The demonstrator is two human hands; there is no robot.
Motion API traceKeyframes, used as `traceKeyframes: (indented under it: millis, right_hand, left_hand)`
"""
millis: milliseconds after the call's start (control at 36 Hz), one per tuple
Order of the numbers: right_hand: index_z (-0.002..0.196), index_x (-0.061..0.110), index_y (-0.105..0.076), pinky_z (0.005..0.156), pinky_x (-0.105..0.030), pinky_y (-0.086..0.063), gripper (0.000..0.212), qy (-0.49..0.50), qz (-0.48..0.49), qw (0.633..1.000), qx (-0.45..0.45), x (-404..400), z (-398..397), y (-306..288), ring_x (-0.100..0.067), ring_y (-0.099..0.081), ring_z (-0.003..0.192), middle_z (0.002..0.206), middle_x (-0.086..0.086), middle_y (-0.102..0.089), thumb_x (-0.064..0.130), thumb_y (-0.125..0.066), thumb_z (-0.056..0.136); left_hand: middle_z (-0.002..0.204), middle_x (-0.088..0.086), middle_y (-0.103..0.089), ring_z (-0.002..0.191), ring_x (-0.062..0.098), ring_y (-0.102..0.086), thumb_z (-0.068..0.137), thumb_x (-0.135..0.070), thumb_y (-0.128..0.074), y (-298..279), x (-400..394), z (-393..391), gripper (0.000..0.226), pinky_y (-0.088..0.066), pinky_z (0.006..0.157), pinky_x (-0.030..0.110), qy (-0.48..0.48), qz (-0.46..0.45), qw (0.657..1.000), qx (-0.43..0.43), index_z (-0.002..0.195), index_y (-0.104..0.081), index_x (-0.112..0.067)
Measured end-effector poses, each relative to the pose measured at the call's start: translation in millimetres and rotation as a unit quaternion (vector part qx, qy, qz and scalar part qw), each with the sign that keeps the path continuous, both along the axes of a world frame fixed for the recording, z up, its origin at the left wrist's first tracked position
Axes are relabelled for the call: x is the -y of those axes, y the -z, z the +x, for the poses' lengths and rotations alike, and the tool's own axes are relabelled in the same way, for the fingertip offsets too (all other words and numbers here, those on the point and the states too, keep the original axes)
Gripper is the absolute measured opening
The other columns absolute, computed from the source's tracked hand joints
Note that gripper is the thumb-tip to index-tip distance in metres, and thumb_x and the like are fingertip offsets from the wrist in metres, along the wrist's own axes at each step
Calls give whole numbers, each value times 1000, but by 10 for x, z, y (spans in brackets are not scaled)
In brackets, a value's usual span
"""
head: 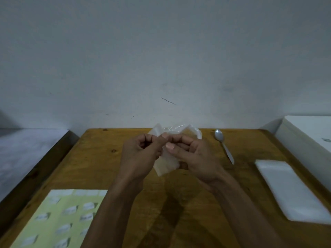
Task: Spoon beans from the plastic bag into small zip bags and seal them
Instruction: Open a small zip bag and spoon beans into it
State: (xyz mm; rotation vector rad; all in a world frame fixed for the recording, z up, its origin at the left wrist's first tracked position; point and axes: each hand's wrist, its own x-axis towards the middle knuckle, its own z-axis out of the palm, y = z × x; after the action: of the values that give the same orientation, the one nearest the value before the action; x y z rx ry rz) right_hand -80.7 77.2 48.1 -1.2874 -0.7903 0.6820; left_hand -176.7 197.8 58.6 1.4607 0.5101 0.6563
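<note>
Both my hands are raised over the middle of the wooden table (100, 158). My left hand (141, 154) and my right hand (193, 154) pinch the top edge of a small clear zip bag (166, 165) that hangs between them. Behind the hands, at the table's far edge, lies the crumpled clear plastic bag (189, 131); its contents are mostly hidden by my fingers. A metal spoon (223, 144) lies on the table to the right of my right hand, bowl toward the wall.
A stack of flat white bags (293, 190) lies at the right. A white box (311, 136) stands beyond it at the far right. A pale green sheet with white labels (60, 217) covers the near left corner. A wall rises behind the table.
</note>
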Motion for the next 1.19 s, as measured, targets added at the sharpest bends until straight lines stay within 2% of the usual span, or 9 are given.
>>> traceKeyframes:
  millis: [222, 333, 444, 556, 694, 861, 1000, 1083, 1194]
  right_hand:
    - [118, 10, -71, 85, -44, -60, 25, 10, -22, 1000, -20, 66, 53, 57, -18, -70, 107, 109, -5, -76, 17, -64, 95]
    - [109, 16, -76, 75, -26, -57, 18, 49, -48, 993, 98, 84, 32, 48, -8, -70, 99, 100, 5, -76, 20, -61, 98]
    - [102, 17, -77, 79, -40, -61, 18, 96, -64, 969, 217, 83, -27, 37, -8, -70, 91, 93, 7, -75, 23, -60, 99]
    - [97, 13, -74, 70, -33, -59, 17, 95, -63, 956, 271, 53, -110, 49, -9, -69, 80, 85, 4, -73, 20, -59, 99]
    - [91, 13, -74, 62, -24, -56, 14, 124, -61, 956, 260, 15, -197, 87, -7, -68, 72, 78, 6, -72, 18, -63, 97]
    - [81, 12, -69, 56, -17, -50, 14, 204, -98, 942, 247, 22, -262, 131, -2, -64, 65, 71, 6, -68, 14, -63, 94]
    - [82, 8, -69, 50, -8, -45, 12, 200, -104, 937, 266, 73, -331, 45, 12, -62, 60, 70, 10, -67, 11, -65, 92]
    - [91, 13, -69, 61, -20, -58, 4, 169, -92, 940, 280, 80, -358, 24, -3, -68, 71, 83, 9, -68, 13, -72, 89]
    - [94, 19, -61, 65, -36, -62, 20, 126, -98, 946, 283, 92, -371, 8, -13, -70, 76, 97, 11, -64, 10, -76, 84]
  left_hand:
    - [73, 11, -61, 77, 28, -59, 82, -32, -72, -8, 19, -69, 21, -53, 89, 60, 48, 29, 998, -12, 71, -70, -14]
    - [70, 9, -61, 72, 24, -57, 93, -19, -64, -46, 64, -78, 23, -53, 85, 59, 22, 80, 996, -35, 73, -69, -10]
    - [64, 5, -60, 66, 21, -56, 91, -34, -66, -87, 145, -111, 34, -53, 75, 57, 0, 127, 991, -50, 70, -67, -8]
    - [64, 7, -65, 68, 30, -63, 86, -53, -64, -106, 211, -176, 45, -57, 70, 54, -37, 190, 978, -81, 67, -68, -12]
    - [65, 6, -63, 71, 34, -64, 97, -39, -56, -58, 169, -276, 36, -56, 67, 60, -30, 252, 962, -104, 68, -66, -19]
    - [55, 8, -65, 60, 35, -65, 88, -12, -63, -34, 135, -406, 29, -57, 61, 58, -79, 275, 950, -129, 60, -63, -6]
    - [59, 18, -65, 63, 38, -66, 77, -15, -68, -54, 133, -435, 23, -57, 61, 56, -93, 296, 938, -153, 62, -61, 1]
    - [56, 17, -65, 60, 35, -68, 74, -14, -69, -100, 135, -427, 23, -58, 60, 53, -95, 308, 934, -157, 57, -60, -1]
    - [55, 16, -65, 58, 33, -68, 72, -14, -72, -156, 113, -462, 25, -57, 56, 49, -85, 338, 921, -175, 55, -59, -3]
